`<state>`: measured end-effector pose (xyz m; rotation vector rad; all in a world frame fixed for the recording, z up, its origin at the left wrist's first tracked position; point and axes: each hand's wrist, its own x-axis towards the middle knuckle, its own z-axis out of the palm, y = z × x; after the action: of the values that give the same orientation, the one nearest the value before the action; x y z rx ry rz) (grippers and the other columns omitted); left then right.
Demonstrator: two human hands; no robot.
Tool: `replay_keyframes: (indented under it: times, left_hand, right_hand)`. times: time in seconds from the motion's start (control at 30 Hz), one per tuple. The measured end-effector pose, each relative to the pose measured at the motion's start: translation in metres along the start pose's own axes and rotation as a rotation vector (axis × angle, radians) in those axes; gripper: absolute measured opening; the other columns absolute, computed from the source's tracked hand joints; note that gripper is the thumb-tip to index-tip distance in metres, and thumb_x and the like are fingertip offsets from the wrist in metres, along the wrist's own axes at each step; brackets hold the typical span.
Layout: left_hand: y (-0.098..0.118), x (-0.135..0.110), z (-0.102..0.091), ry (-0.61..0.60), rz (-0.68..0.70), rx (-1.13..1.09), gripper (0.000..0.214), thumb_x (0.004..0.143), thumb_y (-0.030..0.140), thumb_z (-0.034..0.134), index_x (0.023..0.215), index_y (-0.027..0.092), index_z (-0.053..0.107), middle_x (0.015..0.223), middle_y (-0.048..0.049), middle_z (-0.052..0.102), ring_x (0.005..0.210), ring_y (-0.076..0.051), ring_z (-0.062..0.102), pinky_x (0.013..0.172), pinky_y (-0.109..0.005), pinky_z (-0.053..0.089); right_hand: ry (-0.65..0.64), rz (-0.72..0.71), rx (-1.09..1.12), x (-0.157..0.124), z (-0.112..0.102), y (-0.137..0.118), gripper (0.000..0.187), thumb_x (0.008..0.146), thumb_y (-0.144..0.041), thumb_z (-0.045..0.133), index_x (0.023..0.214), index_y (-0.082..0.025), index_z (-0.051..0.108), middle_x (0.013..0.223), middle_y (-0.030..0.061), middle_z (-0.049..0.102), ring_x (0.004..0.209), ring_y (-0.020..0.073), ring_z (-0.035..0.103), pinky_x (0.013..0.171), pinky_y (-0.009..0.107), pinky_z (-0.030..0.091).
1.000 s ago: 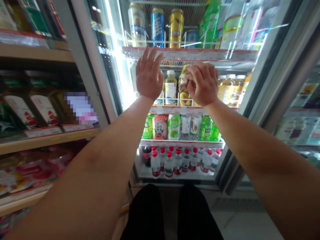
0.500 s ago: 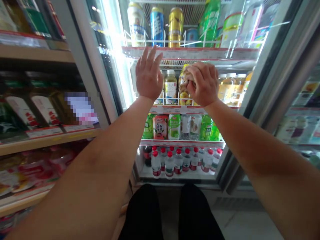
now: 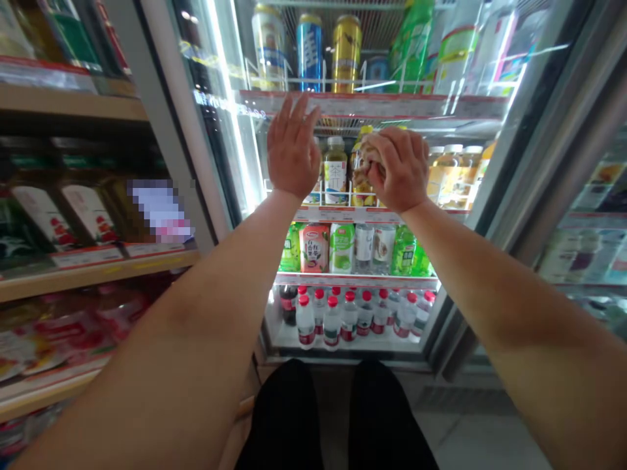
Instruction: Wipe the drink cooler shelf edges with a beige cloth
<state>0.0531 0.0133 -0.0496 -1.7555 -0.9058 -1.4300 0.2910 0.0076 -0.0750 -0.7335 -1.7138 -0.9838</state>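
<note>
My left hand (image 3: 292, 153) is raised with its palm forward and fingers stretched upward, in front of the glass front of a lit drinks fridge (image 3: 375, 104). It holds nothing; whether the palm touches the glass is hard to tell. To its right, my right hand (image 3: 402, 171) is closed around a crumpled beige cloth (image 3: 368, 155), bunched at the thumb side. A tea bottle with a white label (image 3: 335, 175) shows behind, between the two hands. The cloth partly covers a yellow-capped bottle (image 3: 363, 192).
Tall cans (image 3: 309, 52) and a green bottle (image 3: 416, 42) stand on the top shelf. Cartons (image 3: 314, 248) and red-capped water bottles (image 3: 332, 323) fill lower levels. An open shelf of bottles (image 3: 42, 219) is at left; a metal door frame (image 3: 533, 176) runs along the right.
Both hands keep nearly the same place and pose, and the cloth stays in my right hand. The bright strip at the fridge's left side looks narrower and less glaring.
</note>
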Motion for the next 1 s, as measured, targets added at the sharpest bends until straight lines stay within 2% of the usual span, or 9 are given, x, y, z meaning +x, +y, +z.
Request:
replay_keyframes:
  times: [0.1, 0.23, 0.33, 0.5, 0.67, 0.8, 0.93, 1.0]
  left_hand:
    - [0.002, 0.0, -0.001, 0.01, 0.007, 0.074, 0.056, 0.092, 0.038, 0.037, 0.146, 0.03, 0.048, 0.157, 0.0195, 0.024, 0.152, -0.007, 0.007, 0.13, -0.033, 0.009]
    - [0.001, 0.0, -0.001, 0.019, 0.015, 0.092, 0.054, 0.092, 0.035, 0.038, 0.145, 0.032, 0.048, 0.156, 0.0213, 0.023, 0.151, -0.008, 0.013, 0.13, -0.034, 0.014]
    - [0.001, -0.001, -0.001, 0.016, 0.002, 0.081, 0.054, 0.093, 0.037, 0.037, 0.146, 0.031, 0.048, 0.156, 0.0221, 0.022, 0.152, -0.008, 0.01, 0.13, -0.033, 0.013]
    - [-0.002, -0.002, 0.001, -0.005, 0.01, -0.002, 0.056, 0.095, 0.047, 0.036, 0.148, 0.033, 0.044, 0.157, 0.024, 0.016, 0.151, -0.008, -0.004, 0.131, -0.033, 0.002]
    - [-0.009, -0.001, 0.004, -0.043, 0.024, -0.045, 0.061, 0.091, 0.043, 0.04, 0.151, 0.031, 0.041, 0.157, 0.0232, 0.011, 0.15, -0.008, -0.009, 0.129, -0.03, -0.009]
    - [-0.006, -0.002, 0.002, -0.034, 0.025, -0.027, 0.064, 0.089, 0.048, 0.041, 0.151, 0.032, 0.039, 0.157, 0.0242, 0.011, 0.148, -0.007, -0.015, 0.129, -0.028, -0.008]
    - [-0.003, -0.002, 0.001, -0.033, -0.005, 0.032, 0.058, 0.094, 0.044, 0.033, 0.149, 0.03, 0.043, 0.157, 0.023, 0.013, 0.15, -0.004, -0.007, 0.129, -0.026, -0.002]
    - [-0.004, -0.001, 0.002, -0.037, -0.004, 0.038, 0.058, 0.093, 0.043, 0.035, 0.148, 0.03, 0.043, 0.156, 0.023, 0.013, 0.15, -0.003, -0.006, 0.128, -0.023, -0.003]
  right_hand:
    - [0.003, 0.0, 0.009, -0.001, -0.001, -0.001, 0.046, 0.092, -0.034, 0.04, 0.136, -0.026, 0.055, 0.14, 0.0073, 0.055, 0.128, 0.0329, 0.048, 0.109, 0.055, 0.038]
    - [0.009, -0.001, -0.005, -0.001, 0.0, 0.0, 0.046, 0.091, -0.033, 0.043, 0.135, -0.026, 0.056, 0.139, 0.0075, 0.057, 0.126, 0.0332, 0.05, 0.108, 0.055, 0.039]
    - [0.016, -0.008, -0.019, -0.002, 0.001, 0.0, 0.045, 0.091, -0.032, 0.045, 0.134, -0.024, 0.057, 0.138, 0.0086, 0.056, 0.125, 0.0335, 0.051, 0.106, 0.057, 0.04]
    - [0.016, -0.012, -0.024, -0.003, 0.001, 0.0, 0.045, 0.091, -0.032, 0.045, 0.134, -0.024, 0.056, 0.137, 0.0091, 0.057, 0.125, 0.0333, 0.051, 0.106, 0.056, 0.041]
    - [0.003, -0.004, -0.009, -0.004, -0.001, -0.001, 0.045, 0.092, -0.031, 0.044, 0.135, -0.025, 0.055, 0.139, 0.0092, 0.055, 0.128, 0.0331, 0.05, 0.108, 0.056, 0.039]
    - [0.004, -0.002, -0.01, -0.004, 0.0, -0.001, 0.047, 0.091, -0.031, 0.044, 0.136, -0.025, 0.054, 0.139, 0.0081, 0.055, 0.128, 0.033, 0.05, 0.107, 0.057, 0.041]
    - [-0.001, 0.001, -0.02, -0.004, 0.001, -0.001, 0.047, 0.091, -0.032, 0.044, 0.136, -0.026, 0.054, 0.14, 0.0082, 0.055, 0.128, 0.033, 0.05, 0.108, 0.057, 0.04]
    - [0.002, -0.003, -0.019, -0.004, 0.001, -0.001, 0.046, 0.091, -0.033, 0.044, 0.136, -0.025, 0.055, 0.14, 0.0084, 0.055, 0.128, 0.0329, 0.05, 0.108, 0.056, 0.04]
